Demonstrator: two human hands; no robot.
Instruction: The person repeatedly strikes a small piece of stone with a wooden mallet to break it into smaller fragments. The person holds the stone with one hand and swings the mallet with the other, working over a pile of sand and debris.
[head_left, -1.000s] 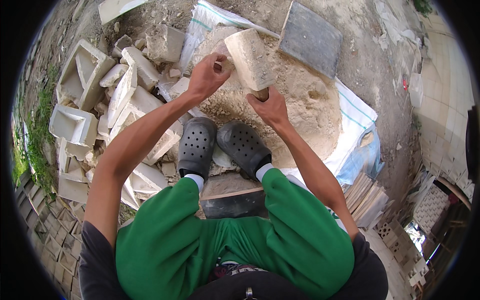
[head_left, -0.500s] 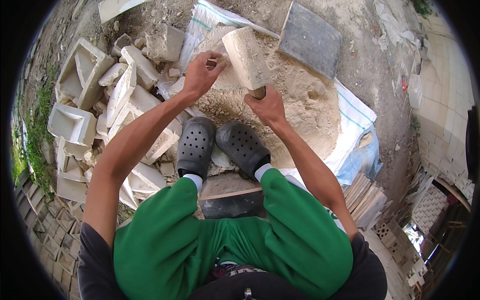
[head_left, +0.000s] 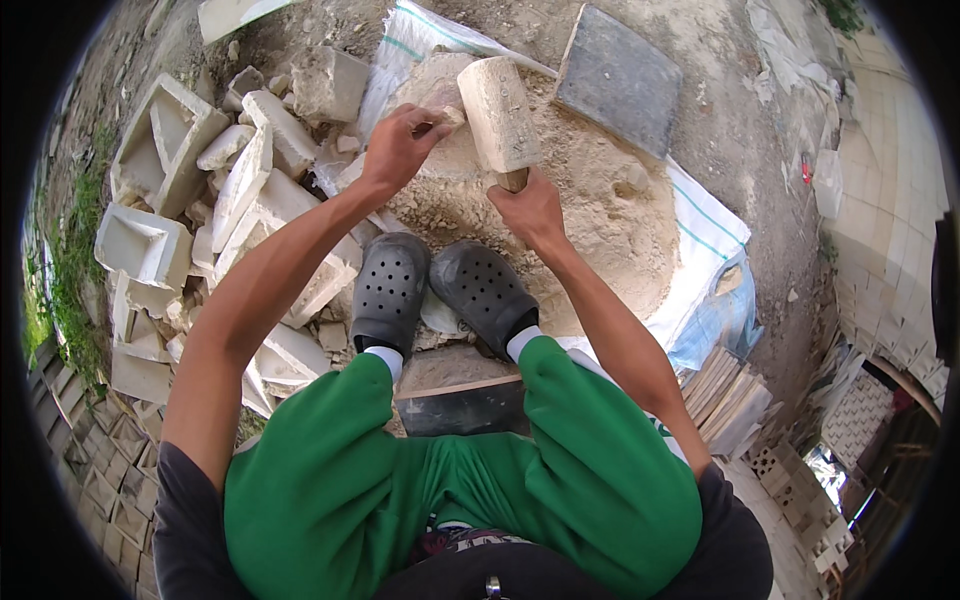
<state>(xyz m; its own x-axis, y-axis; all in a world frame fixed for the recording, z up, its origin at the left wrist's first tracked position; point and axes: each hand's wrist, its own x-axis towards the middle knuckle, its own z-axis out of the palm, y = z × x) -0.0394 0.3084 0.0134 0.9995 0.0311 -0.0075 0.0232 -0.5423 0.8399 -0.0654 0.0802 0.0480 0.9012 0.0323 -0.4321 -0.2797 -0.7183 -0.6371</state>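
Observation:
My right hand [head_left: 530, 208] is closed round the short handle of a dusty, pale, blocky mallet [head_left: 500, 118], its head pointing away from me. To its left, my left hand [head_left: 405, 148] pinches a small pale chunk [head_left: 453, 117] between thumb and fingers. Just beyond that hand lies a greyish stone [head_left: 432, 82], partly hidden by the mallet and fingers. Crushed beige powder and crumbs [head_left: 600, 230] spread under and to the right of both hands, on a white woven sack [head_left: 705, 215] with green stripes.
Broken pale blocks and hollow moulded pieces [head_left: 145, 245] are heaped at the left. A dark flat slab [head_left: 620, 80] lies at the sack's far right edge. My grey clogs [head_left: 390, 295] stand at the near edge of the powder. Thin boards [head_left: 725, 395] are stacked at right.
The mallet head has shifted slightly right and away from my left hand. My left fingers have moved a little, and the pale chunk between them shows more plainly.

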